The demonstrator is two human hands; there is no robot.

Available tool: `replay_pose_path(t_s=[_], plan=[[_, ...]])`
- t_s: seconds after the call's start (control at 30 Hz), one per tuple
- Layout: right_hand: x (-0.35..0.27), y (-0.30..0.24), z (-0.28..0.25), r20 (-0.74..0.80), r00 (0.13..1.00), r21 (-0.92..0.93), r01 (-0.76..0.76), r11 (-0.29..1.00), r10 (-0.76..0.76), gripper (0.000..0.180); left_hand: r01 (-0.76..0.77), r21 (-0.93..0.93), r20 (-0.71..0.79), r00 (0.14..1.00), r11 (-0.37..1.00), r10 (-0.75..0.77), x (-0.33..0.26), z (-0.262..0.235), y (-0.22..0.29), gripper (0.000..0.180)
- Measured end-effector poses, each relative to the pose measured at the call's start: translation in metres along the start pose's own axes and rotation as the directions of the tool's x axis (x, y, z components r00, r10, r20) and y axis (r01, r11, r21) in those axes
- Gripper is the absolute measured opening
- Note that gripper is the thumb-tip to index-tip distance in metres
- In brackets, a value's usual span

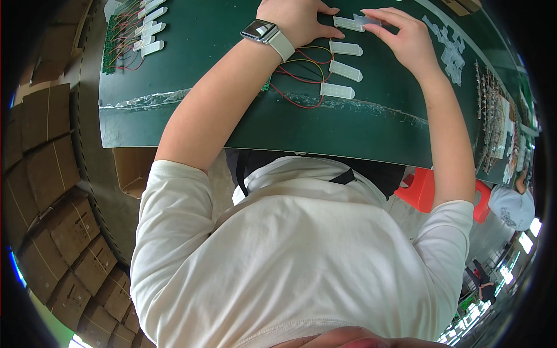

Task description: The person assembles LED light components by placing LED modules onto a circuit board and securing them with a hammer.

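My left hand (296,23), with a watch (259,30) on its wrist, has thumb and forefinger spread around the wired end of a white strip-shaped light piece (348,24). At that piece's other end, my right hand (400,37) pinches a small clear film piece (365,20) between thumb and fingers. Three more white light pieces (346,49) lie in a row nearer to me, joined to red and yellow wires (300,107). A green circuit board (266,86) is mostly hidden behind my left forearm.
At the table's far left lies another green board (108,43) with several wired white pieces (152,48). Crumpled clear film strips (452,55) lie right of my right hand, and stacked parts (493,116) beyond. Cardboard boxes (46,116) stand left; a red stool (419,188) stands below the table edge.
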State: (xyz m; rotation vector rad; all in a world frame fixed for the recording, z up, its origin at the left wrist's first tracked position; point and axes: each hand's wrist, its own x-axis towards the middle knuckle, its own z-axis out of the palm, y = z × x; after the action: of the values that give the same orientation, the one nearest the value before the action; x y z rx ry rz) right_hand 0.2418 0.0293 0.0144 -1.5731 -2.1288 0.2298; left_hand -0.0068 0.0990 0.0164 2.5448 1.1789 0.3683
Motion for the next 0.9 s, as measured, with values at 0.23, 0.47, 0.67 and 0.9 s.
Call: replay_pose_path(t_s=[0.23,0.47,0.67,0.9], plan=[[0.008,-0.007,0.023,0.014,0.999,-0.017,0.03,0.999,-0.029,0.03,-0.018,-0.028,-0.018,1.0,0.999,0.018,0.001,0.002,-0.001,0.051],[0.016,-0.035,0.016,-0.015,1.0,0.059,-0.01,0.998,0.011,0.022,-0.023,-0.038,-0.037,0.999,0.999,0.021,-0.005,-0.004,0.002,0.052],[0.014,-0.041,0.013,-0.017,0.995,0.058,-0.098,0.994,0.099,0.021,0.005,-0.008,0.007,1.0,1.0,-0.005,0.003,0.002,-0.001,0.052],[0.013,-0.04,0.016,-0.015,0.984,0.077,-0.178,0.981,0.179,0.021,-0.023,-0.022,-0.033,0.999,0.999,0.022,-0.003,-0.003,0.003,0.052]])
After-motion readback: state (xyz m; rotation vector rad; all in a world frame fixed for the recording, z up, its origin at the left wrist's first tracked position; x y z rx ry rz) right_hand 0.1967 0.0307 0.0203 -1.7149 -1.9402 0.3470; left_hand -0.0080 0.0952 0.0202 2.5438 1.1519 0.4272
